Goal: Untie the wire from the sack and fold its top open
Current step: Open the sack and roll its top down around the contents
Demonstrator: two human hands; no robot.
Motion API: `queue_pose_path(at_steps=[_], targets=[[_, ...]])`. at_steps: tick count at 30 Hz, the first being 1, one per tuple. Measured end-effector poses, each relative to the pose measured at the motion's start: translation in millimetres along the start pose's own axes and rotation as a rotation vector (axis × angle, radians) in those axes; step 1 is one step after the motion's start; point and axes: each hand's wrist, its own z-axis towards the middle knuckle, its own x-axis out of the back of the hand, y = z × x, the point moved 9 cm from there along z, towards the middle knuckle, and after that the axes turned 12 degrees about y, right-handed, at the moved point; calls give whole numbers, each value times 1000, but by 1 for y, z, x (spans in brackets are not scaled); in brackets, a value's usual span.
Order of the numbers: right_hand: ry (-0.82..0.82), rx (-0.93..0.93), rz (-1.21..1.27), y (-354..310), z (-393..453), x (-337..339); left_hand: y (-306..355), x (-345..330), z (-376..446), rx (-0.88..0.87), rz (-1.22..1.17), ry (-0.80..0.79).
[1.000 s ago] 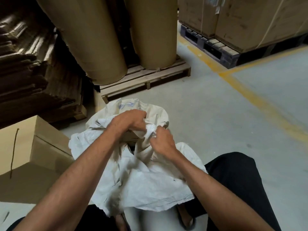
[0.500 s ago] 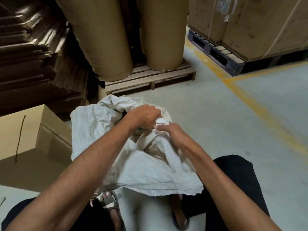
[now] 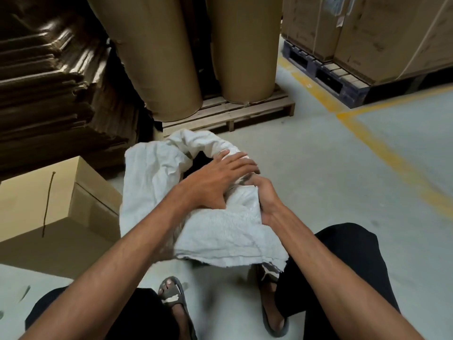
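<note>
A white woven sack point(image 3: 152, 177) stands on the concrete floor between my knees, its top crumpled and folded outward, with a dark opening showing at the middle. My left hand point(image 3: 215, 185) lies across the sack's right rim with fingers spread flat, pressing the fabric down. Just to its right, my right hand point(image 3: 266, 200) is closed on a bunch of the sack's fabric at the right side. I cannot see any wire; the hands and folds hide that part of the top.
A cardboard box point(image 3: 49, 200) with a black strap sits to the left. Two large brown paper rolls point(image 3: 157, 57) stand on a wooden pallet point(image 3: 228, 114) just behind the sack. Flattened cardboard is stacked far left. Boxes on a dark pallet point(image 3: 328, 77) stand at the far right, beyond yellow floor lines.
My left hand has opened from a grip and now lies flat on the rim. The sack's left flap has spread wider and the opening shows more. My right hand shifted down the right side.
</note>
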Motion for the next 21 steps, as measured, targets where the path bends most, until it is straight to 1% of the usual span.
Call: queue_pose_path(at_steps=[1,2,4,7,10,12,13,14,15,16,18,20,21], targets=[[-37,-43,84,1,-4,-3,1,-1,-7,24,-34,34],[-51,-70,117,3,-7,-4,0,-1,-14,52,-56,71],[-57,-90,112,10,-8,-4,0,0,-21,66,-34,154],[-56,-68,75,15,-12,-8,5,1,-16,43,-16,223],[-117,-22,125,7,-13,-12,-3,7,-11,86,-110,291],[-160,-29,94,7,-20,-11,-12,9,-10,102,-134,301],[-185,-28,30,9,-24,-9,-14,8,-10,90,-145,291],[-184,-1,-98,11,-28,-6,-16,6,-11,77,-158,284],[-172,69,-277,11,-35,-4,-19,6,-13,69,-162,293],[-161,95,-421,16,-42,-5,-21,7,-16,71,-157,317],[-67,193,-636,26,-49,1,-24,8,-24,99,-113,374],[-29,283,-716,41,-47,10,-19,2,-33,142,-77,402],[-7,320,-721,45,-49,10,-16,-2,-38,178,-110,412]])
